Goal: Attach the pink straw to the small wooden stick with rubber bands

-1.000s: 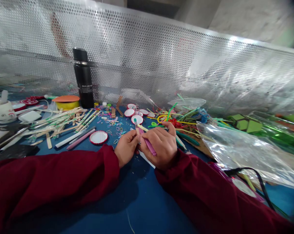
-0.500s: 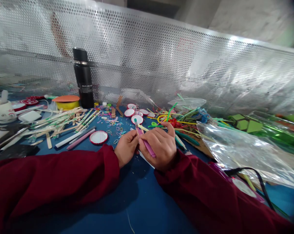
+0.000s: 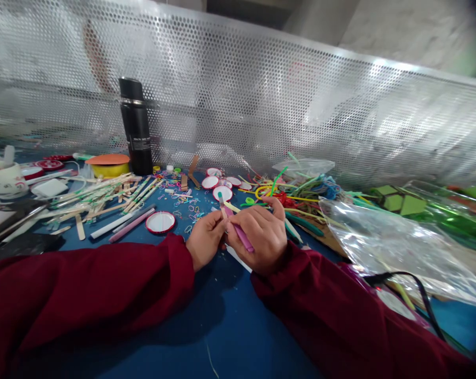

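My left hand (image 3: 204, 238) is closed, its thumb and fingertips pinching a thin wooden craft stick (image 3: 222, 205) with a teal end. In my right hand (image 3: 259, 238) is a pink marker (image 3: 243, 238), held slantwise with the front end against the stick; the contact point is partly hidden by the fingers. The right index finger is raised. A pale strip (image 3: 233, 209) shows just beyond the fingers, and a white flat piece (image 3: 238, 259) lies beneath the hands, mostly covered.
Left: a pile of craft sticks (image 3: 91, 198), capped markers (image 3: 132, 225), a round lid (image 3: 160, 222) and a black bottle (image 3: 137, 131). Ahead: more lids (image 3: 222, 193) and small coloured bands. Right: tangled cords (image 3: 312, 189), a clear plastic bag (image 3: 395, 247) and a black cable (image 3: 419, 289). A perforated metal panel (image 3: 238, 105) stands behind.
The pink marker has shifted very slightly to the right along with the right hand. Both hands keep their grips otherwise.
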Demonstrator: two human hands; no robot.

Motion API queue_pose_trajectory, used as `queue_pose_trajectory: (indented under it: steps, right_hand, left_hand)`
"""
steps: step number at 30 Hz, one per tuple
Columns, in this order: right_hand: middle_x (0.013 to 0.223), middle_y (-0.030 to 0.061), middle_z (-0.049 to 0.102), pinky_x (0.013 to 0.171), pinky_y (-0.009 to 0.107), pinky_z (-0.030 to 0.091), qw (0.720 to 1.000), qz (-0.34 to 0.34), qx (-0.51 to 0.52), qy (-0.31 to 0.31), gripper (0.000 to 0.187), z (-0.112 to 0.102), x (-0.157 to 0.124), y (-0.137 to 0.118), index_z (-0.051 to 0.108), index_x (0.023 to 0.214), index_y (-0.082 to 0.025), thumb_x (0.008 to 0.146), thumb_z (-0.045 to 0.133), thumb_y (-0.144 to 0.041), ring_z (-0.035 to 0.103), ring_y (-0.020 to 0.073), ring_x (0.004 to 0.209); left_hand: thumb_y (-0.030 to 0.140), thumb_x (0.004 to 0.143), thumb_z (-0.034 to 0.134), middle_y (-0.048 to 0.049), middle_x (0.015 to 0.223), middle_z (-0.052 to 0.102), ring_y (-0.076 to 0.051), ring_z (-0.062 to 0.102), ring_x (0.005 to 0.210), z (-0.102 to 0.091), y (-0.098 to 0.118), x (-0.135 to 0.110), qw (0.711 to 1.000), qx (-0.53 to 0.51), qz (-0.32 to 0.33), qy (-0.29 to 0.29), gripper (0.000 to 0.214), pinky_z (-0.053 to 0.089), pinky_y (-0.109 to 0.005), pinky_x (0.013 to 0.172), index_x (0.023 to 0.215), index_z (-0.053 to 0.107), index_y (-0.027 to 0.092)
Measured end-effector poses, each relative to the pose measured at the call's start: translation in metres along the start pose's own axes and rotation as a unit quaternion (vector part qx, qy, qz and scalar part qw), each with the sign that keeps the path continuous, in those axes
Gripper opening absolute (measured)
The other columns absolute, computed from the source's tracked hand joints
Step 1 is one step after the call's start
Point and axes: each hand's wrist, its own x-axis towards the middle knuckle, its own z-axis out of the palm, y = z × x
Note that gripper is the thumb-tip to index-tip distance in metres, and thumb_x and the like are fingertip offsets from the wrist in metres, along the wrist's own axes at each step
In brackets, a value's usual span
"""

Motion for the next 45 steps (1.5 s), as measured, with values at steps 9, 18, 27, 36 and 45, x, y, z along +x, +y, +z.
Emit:
queue_pose_trajectory:
  steps: [9,18,27,36,45]
  right_hand:
    - [0.07,-0.0027,0.066,0.099,0.041,0.031,1.0,0.0,-0.003,-0.002,0.01,-0.0012,0.0017,-0.0016,0.059,0.074,-0.02,0.084,0.059,-0.023,0.06,0.014,0.072]
    - [0.071,-0.0027,0.066,0.099,0.041,0.031,1.0,0.005,-0.002,-0.009,0.008,-0.0015,0.0019,-0.0028,0.059,0.076,-0.021,0.084,0.058,-0.022,0.06,0.0143,0.072]
    - [0.071,-0.0025,0.066,0.098,0.04,0.031,1.0,-0.002,0.0,-0.008,0.008,-0.0007,-0.0005,-0.0016,0.059,0.076,-0.021,0.084,0.058,-0.023,0.06,0.0147,0.073]
    - [0.07,-0.003,0.065,0.096,0.04,0.032,1.0,-0.001,-0.002,-0.007,0.009,-0.0013,0.0011,-0.0019,0.058,0.075,-0.022,0.084,0.058,-0.023,0.059,0.0144,0.071]
    - [0.072,-0.0026,0.065,0.098,0.041,0.032,1.0,0.0,-0.002,-0.012,0.008,-0.0009,0.0001,-0.0003,0.059,0.076,-0.021,0.083,0.059,-0.024,0.06,0.0148,0.073]
  left_hand:
    - [0.036,0.083,0.058,0.0047,0.063,0.048,-0.007,0.043,0.053,-0.0002,0.0004,-0.0006,1.0,-0.002,0.01,-0.006,0.022,0.035,-0.019,0.049,0.075,0.051,0.017]
    - [0.037,0.084,0.058,0.0044,0.064,0.049,-0.007,0.042,0.053,-0.0004,0.0004,-0.0005,1.0,-0.005,0.016,-0.01,0.022,0.036,-0.02,0.05,0.076,0.053,0.016]
    - [0.037,0.084,0.057,0.0043,0.064,0.049,-0.008,0.042,0.053,-0.0004,0.0004,-0.0002,1.0,0.001,0.019,-0.01,0.022,0.037,-0.02,0.05,0.078,0.054,0.016]
    - [0.037,0.083,0.058,0.0039,0.065,0.049,-0.007,0.044,0.054,-0.0008,0.0,-0.0004,1.0,-0.007,0.013,-0.007,0.023,0.037,-0.019,0.049,0.075,0.052,0.017]
    - [0.038,0.083,0.059,0.0039,0.064,0.05,-0.008,0.044,0.053,-0.0005,-0.0012,-0.0006,1.0,-0.006,0.015,-0.004,0.024,0.037,-0.019,0.049,0.075,0.053,0.017]
